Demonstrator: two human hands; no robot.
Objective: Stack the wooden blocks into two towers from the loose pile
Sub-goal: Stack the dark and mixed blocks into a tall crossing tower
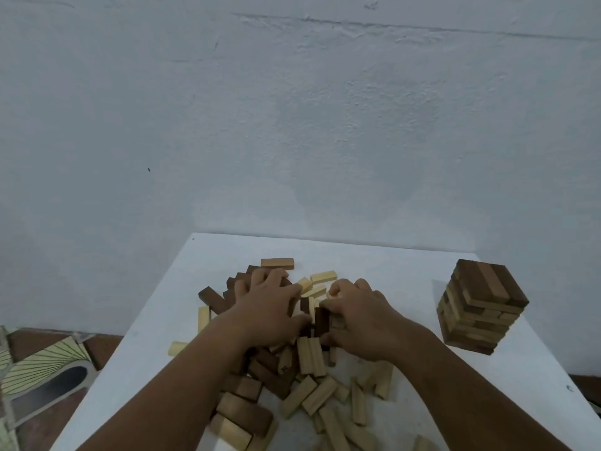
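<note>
A loose pile of wooden blocks (302,379), light and dark, covers the middle of the white table (406,268). One finished tower (481,307) of mixed blocks stands at the table's right side. My left hand (266,307) lies over the pile's far left part with fingers spread and bent over dark blocks. My right hand (361,317) is beside it, fingers curled round a dark upright block (322,322) with pale blocks against it. What lies under both palms is hidden.
A pale wall rises right behind the table. At the lower left, off the table edge, a patterned floor and a grey curved object (48,382) show. Blocks reach down to the table's near edge.
</note>
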